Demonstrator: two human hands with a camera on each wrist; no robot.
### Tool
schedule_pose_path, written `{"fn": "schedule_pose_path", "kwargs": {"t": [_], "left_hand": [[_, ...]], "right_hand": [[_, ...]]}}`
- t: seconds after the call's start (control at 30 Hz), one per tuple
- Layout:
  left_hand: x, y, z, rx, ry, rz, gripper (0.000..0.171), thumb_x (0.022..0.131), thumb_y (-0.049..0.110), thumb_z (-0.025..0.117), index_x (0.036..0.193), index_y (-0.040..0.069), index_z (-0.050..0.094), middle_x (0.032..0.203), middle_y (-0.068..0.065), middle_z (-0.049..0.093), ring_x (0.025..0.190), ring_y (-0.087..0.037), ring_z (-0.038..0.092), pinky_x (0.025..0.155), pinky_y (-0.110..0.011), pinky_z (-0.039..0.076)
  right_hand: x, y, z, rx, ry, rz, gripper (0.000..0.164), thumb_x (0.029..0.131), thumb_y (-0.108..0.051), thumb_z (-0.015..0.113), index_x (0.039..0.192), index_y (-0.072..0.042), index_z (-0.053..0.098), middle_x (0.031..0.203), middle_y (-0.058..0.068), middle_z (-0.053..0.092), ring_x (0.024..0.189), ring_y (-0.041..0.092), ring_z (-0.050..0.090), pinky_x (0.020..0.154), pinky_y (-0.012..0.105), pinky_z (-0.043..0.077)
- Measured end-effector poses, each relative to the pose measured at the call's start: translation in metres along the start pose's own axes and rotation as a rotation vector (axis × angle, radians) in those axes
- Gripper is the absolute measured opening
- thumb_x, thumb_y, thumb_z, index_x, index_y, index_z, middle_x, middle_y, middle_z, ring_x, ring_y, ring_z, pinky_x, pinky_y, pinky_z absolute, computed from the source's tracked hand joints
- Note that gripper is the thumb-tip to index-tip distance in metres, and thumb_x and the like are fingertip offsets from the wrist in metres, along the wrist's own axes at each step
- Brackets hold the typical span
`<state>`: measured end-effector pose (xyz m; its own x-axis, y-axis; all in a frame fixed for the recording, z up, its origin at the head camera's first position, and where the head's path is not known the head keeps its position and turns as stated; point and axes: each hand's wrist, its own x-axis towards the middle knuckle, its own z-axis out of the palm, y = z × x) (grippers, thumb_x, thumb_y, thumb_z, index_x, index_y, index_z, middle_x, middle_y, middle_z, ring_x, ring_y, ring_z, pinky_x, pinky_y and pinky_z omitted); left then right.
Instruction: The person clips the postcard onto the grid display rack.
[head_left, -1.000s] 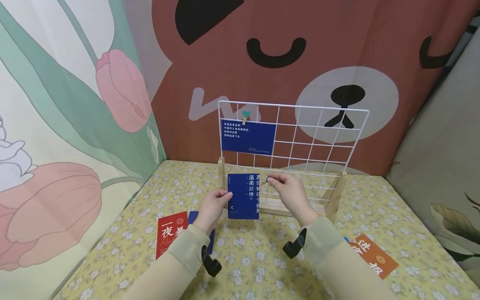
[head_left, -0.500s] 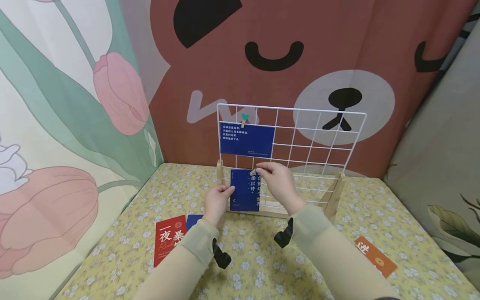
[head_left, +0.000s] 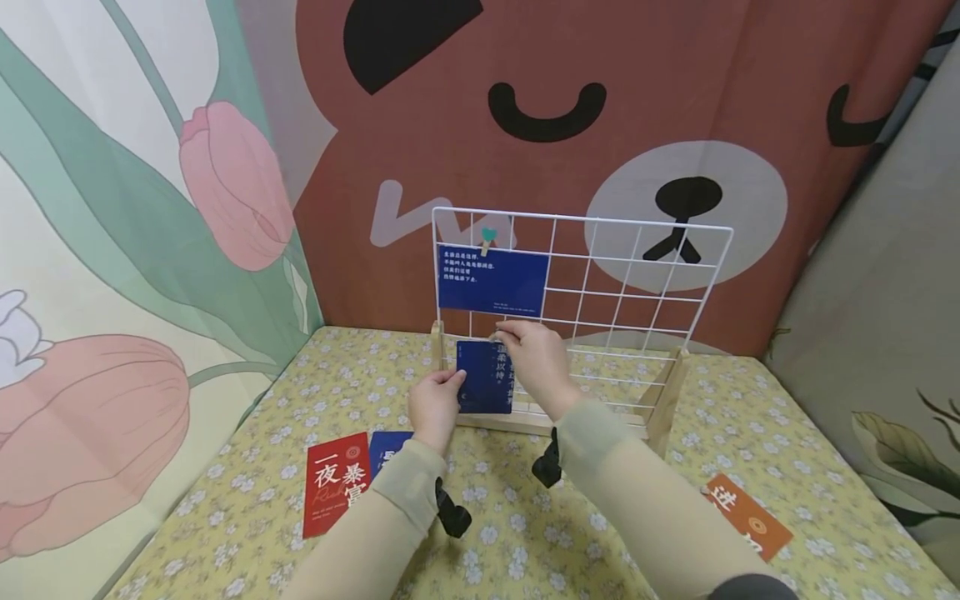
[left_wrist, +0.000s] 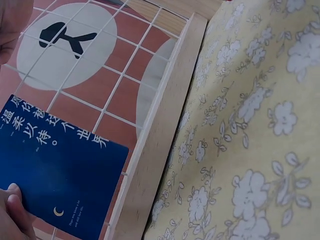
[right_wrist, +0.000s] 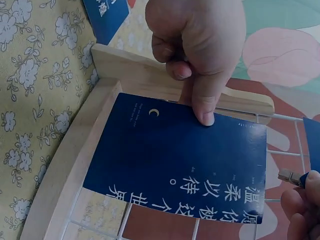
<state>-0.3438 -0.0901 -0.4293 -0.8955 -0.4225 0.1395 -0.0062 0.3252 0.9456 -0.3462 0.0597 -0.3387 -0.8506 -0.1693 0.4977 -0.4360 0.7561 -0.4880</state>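
From where I stand, the person's left hand [head_left: 435, 404] pinches the left edge of a dark blue card [head_left: 480, 383], held upright in front of the lower part of a white wire grid [head_left: 624, 294]. The right hand [head_left: 536, 362] pinches a small wooden clip [right_wrist: 290, 176] just beside the card's top edge. I can't tell whether the card touches the wires. Above it, a peg with a green heart [head_left: 488, 237] holds a wide blue sheet [head_left: 495, 283] on the grid. On the flower-patterned bench [head_left: 255, 500], a red card [head_left: 330, 487] lies left of the wooden base [head_left: 502, 425], an orange card [head_left: 746, 512] to the right.
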Motion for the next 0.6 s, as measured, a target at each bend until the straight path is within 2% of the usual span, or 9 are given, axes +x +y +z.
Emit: {"fn": "schedule_pose_path", "kwargs": {"t": [0.07, 0.17, 0.4, 0.6], "left_hand": [[0.000, 0.000, 0.001, -0.005, 0.006, -0.011, 0.022, 0.089, 0.032, 0.069, 0.098, 0.013, 0.077, 0.081, -0.003, 0.068, 0.054, -0.015, 0.058, 0.052, -0.031, 0.044], [0.001, 0.001, 0.001, -0.001, 0.012, -0.018, 0.023, 0.090, 0.032, 0.069, 0.099, 0.013, 0.076, 0.078, -0.003, 0.068, 0.055, -0.016, 0.058, 0.052, -0.031, 0.044], [0.003, -0.001, 0.005, 0.066, 0.039, 0.026, 0.024, 0.091, 0.033, 0.066, 0.101, 0.013, 0.077, 0.096, -0.004, 0.072, 0.084, -0.021, 0.065, 0.069, -0.038, 0.050], [0.004, -0.003, 0.008, 0.116, 0.066, 0.051, 0.025, 0.093, 0.033, 0.064, 0.102, 0.013, 0.076, 0.099, -0.005, 0.072, 0.087, -0.024, 0.066, 0.073, -0.042, 0.050]], "right_hand": [[0.002, -0.001, 0.002, -0.012, -0.010, 0.004, 0.025, 0.097, -0.026, 0.059, 0.116, -0.015, 0.071, 0.112, 0.004, 0.069, 0.096, 0.019, 0.066, 0.075, 0.035, 0.051], [0.005, -0.001, 0.005, -0.032, -0.011, -0.002, 0.025, 0.096, -0.025, 0.060, 0.116, -0.014, 0.071, 0.112, 0.005, 0.069, 0.100, 0.020, 0.065, 0.082, 0.037, 0.052], [0.010, -0.001, 0.012, -0.100, 0.013, -0.036, 0.024, 0.096, -0.025, 0.060, 0.113, -0.014, 0.072, 0.109, 0.004, 0.071, 0.100, 0.021, 0.066, 0.085, 0.038, 0.052], [0.013, -0.004, 0.016, -0.140, -0.004, -0.044, 0.023, 0.097, -0.025, 0.058, 0.111, -0.015, 0.072, 0.109, 0.003, 0.071, 0.100, 0.021, 0.065, 0.084, 0.038, 0.052]]}}
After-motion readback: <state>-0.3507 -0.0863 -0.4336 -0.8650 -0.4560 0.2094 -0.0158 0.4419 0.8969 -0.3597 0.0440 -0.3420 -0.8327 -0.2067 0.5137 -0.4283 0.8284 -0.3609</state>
